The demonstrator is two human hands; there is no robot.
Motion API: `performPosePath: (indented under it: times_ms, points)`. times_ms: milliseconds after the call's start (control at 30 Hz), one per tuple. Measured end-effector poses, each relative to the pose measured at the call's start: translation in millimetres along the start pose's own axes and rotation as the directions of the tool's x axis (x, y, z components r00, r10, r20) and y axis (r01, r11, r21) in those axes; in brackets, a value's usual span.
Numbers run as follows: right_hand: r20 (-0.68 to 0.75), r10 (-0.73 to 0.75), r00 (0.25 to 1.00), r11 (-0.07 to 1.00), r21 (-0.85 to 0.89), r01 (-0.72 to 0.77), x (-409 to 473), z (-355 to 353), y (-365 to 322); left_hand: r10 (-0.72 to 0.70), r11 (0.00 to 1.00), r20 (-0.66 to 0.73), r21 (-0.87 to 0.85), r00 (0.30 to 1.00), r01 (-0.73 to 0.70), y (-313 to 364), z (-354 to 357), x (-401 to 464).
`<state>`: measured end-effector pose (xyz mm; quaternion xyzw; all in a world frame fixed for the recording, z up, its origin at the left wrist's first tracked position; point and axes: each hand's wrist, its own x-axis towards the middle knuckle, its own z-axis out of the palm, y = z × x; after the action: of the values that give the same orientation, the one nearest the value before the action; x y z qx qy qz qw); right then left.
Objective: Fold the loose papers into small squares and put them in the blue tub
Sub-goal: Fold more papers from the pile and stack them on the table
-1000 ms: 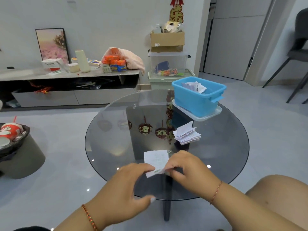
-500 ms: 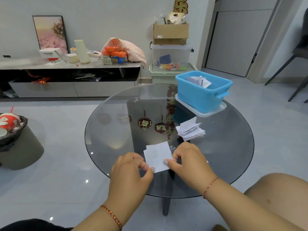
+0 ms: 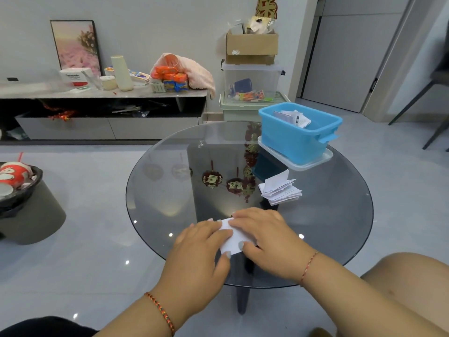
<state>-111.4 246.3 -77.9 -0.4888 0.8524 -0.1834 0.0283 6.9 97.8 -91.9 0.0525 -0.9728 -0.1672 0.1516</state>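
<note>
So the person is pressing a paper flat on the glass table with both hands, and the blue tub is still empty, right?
Not quite. The head view shows the blue tub already has folded papers in it. The rest holds: the left hand and right hand press a paper on the glass table.

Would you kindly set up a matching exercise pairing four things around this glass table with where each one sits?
Things:
1. blue tub
2. paper stack
3. single paper
4. cardboard box

Places:
A. pressed flat under both hands at the table's near edge
B. on top of a clear storage bin by the wall
C. on a clear lid at the table's far right
D. loose on the glass, between the tub and the hands

Pairs: 1-C, 2-D, 3-A, 4-B

The left hand and right hand both press the paper with flat fingers.
</note>
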Motion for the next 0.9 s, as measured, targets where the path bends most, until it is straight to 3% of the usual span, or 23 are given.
performPosePath:
  times_ms: [233, 367, 433, 567, 700, 900]
  points:
    - [-0.034, -0.162, 0.986, 0.984, -0.081, 0.159, -37, 0, 0, 0.22, 0.974, 0.021, 0.049, 0.975, -0.221, -9, -8, -25]
    - [-0.061, -0.24, 0.969, 0.959, -0.173, 0.226, -51, 5, -3, 0.284, 0.954, -0.003, 0.1, 0.959, -0.282, -15, -7, -33]
    - [-0.12, -0.242, 0.963, 0.967, -0.114, 0.229, -52, 7, -4, 0.279, 0.96, -0.067, 0.051, 0.958, -0.276, -17, -5, -33]
    - [-0.196, -0.135, 0.971, 0.989, 0.027, 0.142, -47, 10, -6, 0.063, 0.988, -0.147, -0.128, 0.987, -0.082, -15, -2, -30]
    - [-0.224, 0.006, 0.975, 0.992, 0.128, 0.023, -38, 14, -9, -0.197, 0.939, -0.174, -0.315, 0.965, 0.134, -4, 7, -27]
    - [-0.166, 0.179, 0.97, 0.969, 0.203, -0.143, -29, 8, -15, -0.289, 0.929, -0.139, -0.281, 0.947, 0.242, 9, 8, -23]
